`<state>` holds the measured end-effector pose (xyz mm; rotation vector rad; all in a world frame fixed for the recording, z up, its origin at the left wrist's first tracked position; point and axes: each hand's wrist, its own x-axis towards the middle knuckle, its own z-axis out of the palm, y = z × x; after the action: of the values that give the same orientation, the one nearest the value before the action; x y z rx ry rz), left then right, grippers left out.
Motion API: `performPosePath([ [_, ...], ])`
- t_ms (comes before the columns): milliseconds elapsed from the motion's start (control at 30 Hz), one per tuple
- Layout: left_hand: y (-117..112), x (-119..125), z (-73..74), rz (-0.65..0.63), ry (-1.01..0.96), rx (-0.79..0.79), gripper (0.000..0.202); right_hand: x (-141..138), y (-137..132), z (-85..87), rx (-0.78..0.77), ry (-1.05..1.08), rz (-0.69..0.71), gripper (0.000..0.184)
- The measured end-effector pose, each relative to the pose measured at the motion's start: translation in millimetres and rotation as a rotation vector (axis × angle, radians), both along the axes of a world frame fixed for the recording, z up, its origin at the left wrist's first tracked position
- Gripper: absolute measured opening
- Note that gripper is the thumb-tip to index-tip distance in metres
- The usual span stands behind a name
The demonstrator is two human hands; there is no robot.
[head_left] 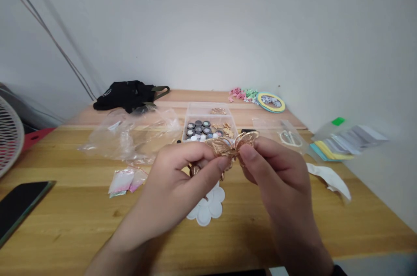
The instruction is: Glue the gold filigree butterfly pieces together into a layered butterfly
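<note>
Between my two hands is a gold filigree butterfly ornament [221, 146], held up above the table. My left hand [185, 176] pinches its left wing between thumb and fingers. On the other side, the thumb and fingers of my right hand [276, 171] close on the right wing. More gold metal shows below and behind my left fingers, partly hidden. Under the hands lies a white flower-shaped palette [204, 215], its upper part covered by my left hand. Just beyond stands an open clear plastic box [192, 113] with small round dark-rimmed pots [198, 129] and gold pieces [228, 130].
Crumpled clear plastic bags [130, 134] and small packets [122, 181] lie left, near a phone [22, 202] and a fan [8, 132]. A black cloth bag [127, 95] sits at the back. Rightward are a round yellow-rimmed dish [282, 104], packaged cards [345, 143] and white paper [332, 178].
</note>
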<state>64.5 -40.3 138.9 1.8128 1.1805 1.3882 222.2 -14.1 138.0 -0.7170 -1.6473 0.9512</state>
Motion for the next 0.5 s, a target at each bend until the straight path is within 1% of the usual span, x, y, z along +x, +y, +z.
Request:
performPosePath([
  [100,0.9,-0.1,-0.4,0.020,0.024,0.025,0.031,0.3,1.8,-1.0,-0.053,0.023,0.037,0.037],
  [200,0.7,-0.6,-0.3,0.047,0.038,0.051,0.032,1.4,2.3,-3.1,-0.075,0.080,0.090,0.036],
  [267,0.5,-1.2,-0.3,0.064,0.039,0.074,0.031,2.5,1.5,-4.4,-0.089,0.113,0.101,0.033],
  [400,0.7,-2.4,-1.4,0.067,0.038,0.109,0.029,3.7,-0.7,-3.5,-0.103,0.076,0.105,0.023],
  [500,0.8,-2.6,-2.0,0.069,0.046,0.124,0.028,3.2,-1.0,-0.4,-0.095,0.043,0.088,0.022],
])
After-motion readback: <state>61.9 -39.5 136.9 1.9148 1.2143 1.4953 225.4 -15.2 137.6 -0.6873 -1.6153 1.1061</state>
